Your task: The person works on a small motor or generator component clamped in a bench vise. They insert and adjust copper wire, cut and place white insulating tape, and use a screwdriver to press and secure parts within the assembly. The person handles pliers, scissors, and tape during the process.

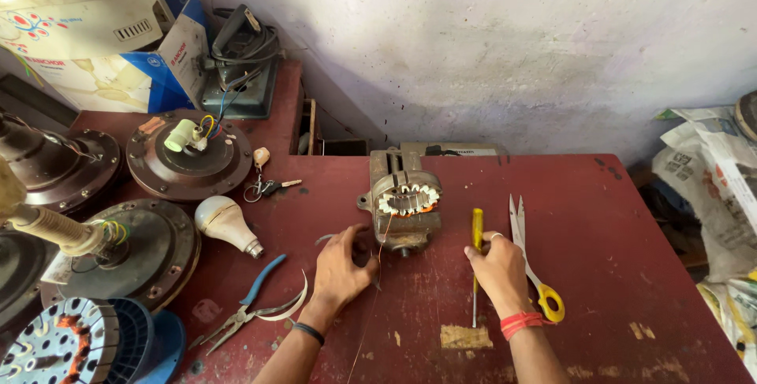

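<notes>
motor stator (404,209): small grey housing with copper windings showing on top, standing on the red tabletop (599,226) near its far edge, between the two hands and just beyond them.
left hand (341,270): fingers loosely curled and partly apart, fingertips beside the housing's near-left corner; whether they pinch the thin wire that trails down from the windings, cannot tell.
right hand (497,266): closed around a yellow-handled screwdriver (476,254).
screwdriver axis: near to far, handle toward the wall, shaft pointing back at the person; it lies just right of the housing, apart from it.
nearer hand: left, almost touching the housing; right stands a little off.
scissors (530,262): yellow-handled, just right of the right hand, blades pointing away, parallel to the screwdriver.
blue-handled pliers (248,301): left of the left forearm, near a white strip.
light bulb (225,225): lying farther left.
keys (266,187): behind the bulb.
ceiling fan motors (188,155): crowding the left end.
open room: bare tabletop to the right and in front of the housing.
</notes>
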